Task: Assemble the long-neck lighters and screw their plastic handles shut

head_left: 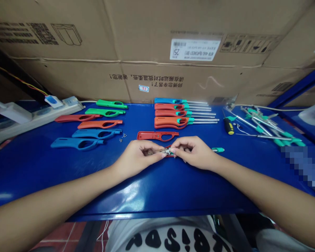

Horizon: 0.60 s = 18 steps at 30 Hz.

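Above the middle of the blue tabletop my two hands meet. Fingers closed, my left hand (139,155) grips a small greyish lighter part (162,151), largely covered by the fingers. My right hand (193,151) pinches the whitish end (168,151) of that part between thumb and forefinger. Beneath the fingertips lies a red lighter shell, mostly hidden. Just behind the hands rests an open red half shell (149,135) with its inside showing. A green-tipped lighter tube (217,150) sticks out beyond my right hand.
Several lighter shells (86,134) lie at left beside small screws (123,137) and a power strip (44,117). Lighters with metal tubes (170,120) lie in a row at the back. A screwdriver (228,126) and a pile of tubes (273,127) occupy the right; a cardboard box (147,45) stands behind.
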Each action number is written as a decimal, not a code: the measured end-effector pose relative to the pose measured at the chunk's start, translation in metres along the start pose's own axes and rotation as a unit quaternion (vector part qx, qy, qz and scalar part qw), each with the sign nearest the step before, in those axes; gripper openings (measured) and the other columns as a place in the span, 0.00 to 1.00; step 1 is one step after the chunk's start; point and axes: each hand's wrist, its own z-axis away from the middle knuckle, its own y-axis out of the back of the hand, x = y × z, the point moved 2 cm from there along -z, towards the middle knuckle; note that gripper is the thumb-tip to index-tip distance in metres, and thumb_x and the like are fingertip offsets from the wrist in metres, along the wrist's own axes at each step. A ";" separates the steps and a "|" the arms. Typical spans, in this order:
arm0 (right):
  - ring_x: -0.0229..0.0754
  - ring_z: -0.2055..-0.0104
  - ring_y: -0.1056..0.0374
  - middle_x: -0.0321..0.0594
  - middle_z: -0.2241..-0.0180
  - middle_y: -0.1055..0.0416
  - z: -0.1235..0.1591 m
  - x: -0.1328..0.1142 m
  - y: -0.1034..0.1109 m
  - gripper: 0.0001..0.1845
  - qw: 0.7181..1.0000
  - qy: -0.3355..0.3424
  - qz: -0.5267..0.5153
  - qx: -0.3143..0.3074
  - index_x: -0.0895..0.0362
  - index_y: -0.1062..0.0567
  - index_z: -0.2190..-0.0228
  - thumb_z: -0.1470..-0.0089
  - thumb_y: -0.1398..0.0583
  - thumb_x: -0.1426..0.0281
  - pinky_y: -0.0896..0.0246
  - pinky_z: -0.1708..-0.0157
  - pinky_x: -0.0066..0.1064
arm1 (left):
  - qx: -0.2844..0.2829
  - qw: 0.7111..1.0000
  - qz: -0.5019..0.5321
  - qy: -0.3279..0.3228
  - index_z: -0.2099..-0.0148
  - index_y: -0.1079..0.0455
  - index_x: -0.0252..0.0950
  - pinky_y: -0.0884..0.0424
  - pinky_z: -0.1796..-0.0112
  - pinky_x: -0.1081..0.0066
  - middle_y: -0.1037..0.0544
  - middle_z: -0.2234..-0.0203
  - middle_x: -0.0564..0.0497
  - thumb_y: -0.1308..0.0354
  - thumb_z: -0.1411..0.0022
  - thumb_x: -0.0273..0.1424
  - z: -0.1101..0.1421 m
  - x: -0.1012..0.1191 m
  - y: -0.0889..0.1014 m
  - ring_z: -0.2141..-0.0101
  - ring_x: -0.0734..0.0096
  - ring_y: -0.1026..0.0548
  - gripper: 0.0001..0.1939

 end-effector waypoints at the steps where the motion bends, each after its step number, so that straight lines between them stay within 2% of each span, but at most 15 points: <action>1: 0.31 0.80 0.42 0.33 0.79 0.31 0.000 0.000 0.000 0.12 1.000 -0.002 -0.004 0.000 0.59 0.23 0.70 0.43 0.37 0.62 0.48 0.80 0.24 | -0.004 1.000 0.001 0.005 0.57 0.18 0.34 0.27 0.67 0.71 0.15 0.65 0.46 0.33 0.42 0.38 0.000 0.000 0.000 0.68 0.66 0.20 0.14; 6: 0.32 0.81 0.38 0.33 0.78 0.30 -0.001 0.003 0.004 0.16 0.998 -0.036 -0.055 -0.019 0.58 0.24 0.69 0.45 0.36 0.56 0.41 0.79 0.26 | -0.017 1.000 0.009 0.010 0.56 0.19 0.32 0.25 0.63 0.68 0.15 0.63 0.44 0.34 0.42 0.38 -0.002 0.001 0.002 0.65 0.62 0.19 0.16; 12: 0.32 0.81 0.36 0.35 0.76 0.28 -0.002 0.007 0.005 0.16 0.997 -0.040 -0.072 -0.008 0.58 0.24 0.68 0.45 0.36 0.57 0.39 0.78 0.26 | -0.014 1.000 -0.007 0.018 0.57 0.18 0.33 0.32 0.74 0.74 0.15 0.68 0.46 0.34 0.42 0.38 -0.001 0.003 0.003 0.75 0.71 0.24 0.15; 18: 0.31 0.82 0.38 0.34 0.78 0.30 0.000 0.004 0.002 0.17 0.997 -0.041 -0.062 0.008 0.59 0.24 0.69 0.45 0.36 0.56 0.41 0.80 0.25 | -0.006 1.000 -0.026 -0.014 0.58 0.18 0.35 0.36 0.75 0.75 0.16 0.69 0.47 0.35 0.39 0.38 0.001 0.003 0.001 0.76 0.73 0.27 0.13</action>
